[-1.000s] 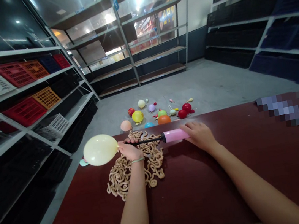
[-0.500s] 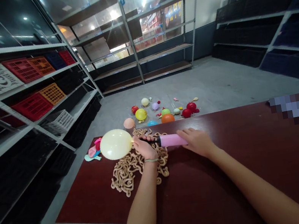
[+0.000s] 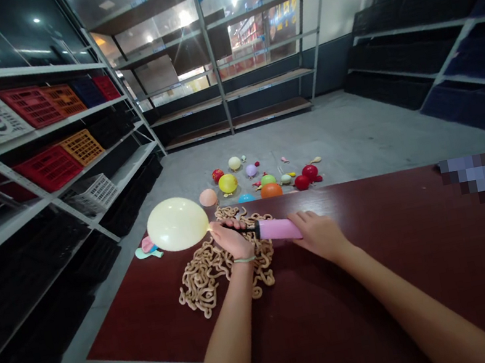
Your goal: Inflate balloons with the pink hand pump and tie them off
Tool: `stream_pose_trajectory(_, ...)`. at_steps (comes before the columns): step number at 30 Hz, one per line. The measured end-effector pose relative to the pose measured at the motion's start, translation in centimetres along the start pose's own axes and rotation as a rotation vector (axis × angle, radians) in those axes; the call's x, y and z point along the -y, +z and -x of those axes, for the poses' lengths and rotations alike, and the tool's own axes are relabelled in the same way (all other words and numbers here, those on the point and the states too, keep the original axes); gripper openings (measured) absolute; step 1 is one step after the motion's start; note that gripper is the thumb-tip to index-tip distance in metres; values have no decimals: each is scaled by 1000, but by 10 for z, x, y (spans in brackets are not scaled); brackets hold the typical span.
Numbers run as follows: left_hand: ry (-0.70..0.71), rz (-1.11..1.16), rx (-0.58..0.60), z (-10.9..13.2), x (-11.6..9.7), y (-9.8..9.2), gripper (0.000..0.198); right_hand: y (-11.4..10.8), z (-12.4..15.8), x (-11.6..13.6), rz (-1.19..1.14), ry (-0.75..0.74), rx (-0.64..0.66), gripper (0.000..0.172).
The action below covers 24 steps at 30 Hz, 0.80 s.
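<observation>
My left hand [image 3: 231, 240] is closed round the black nozzle end of a pink hand pump [image 3: 278, 229], pinching the neck of a pale yellow balloon [image 3: 177, 223] that sticks out to the left, inflated. My right hand [image 3: 320, 233] grips the pink barrel of the pump from the right. Both hands rest above a dark red table [image 3: 382, 282]. Under my left hand lies a heap of tan, curly uninflated balloons [image 3: 211, 268].
A few flat balloons, pink and pale green [image 3: 148, 248], lie at the table's left corner. Several inflated balloons in mixed colours [image 3: 265, 180] are scattered on the grey floor beyond the table. Metal shelves with plastic crates [image 3: 50, 168] line the left, racks stand behind and right.
The pump barrel has slid left towards my left hand, so the black rod is hidden. The yellow balloon has grown larger and sits a little higher.
</observation>
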<state>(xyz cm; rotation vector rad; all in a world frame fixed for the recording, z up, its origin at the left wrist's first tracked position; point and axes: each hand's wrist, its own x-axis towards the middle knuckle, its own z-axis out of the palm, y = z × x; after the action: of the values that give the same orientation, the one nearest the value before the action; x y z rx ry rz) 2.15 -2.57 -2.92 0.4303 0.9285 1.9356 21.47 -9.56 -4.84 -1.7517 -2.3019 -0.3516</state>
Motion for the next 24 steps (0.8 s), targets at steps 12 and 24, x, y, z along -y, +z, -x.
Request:
stream_pose_trajectory(12, 64, 77, -56, -16, -22, 2, 17, 3, 8, -64, 80, -19, -108, 39)
stream_pose_trajectory(24, 20, 55, -13, 3, -6, 8, 23, 4, -3, 11, -28, 0, -13, 29)
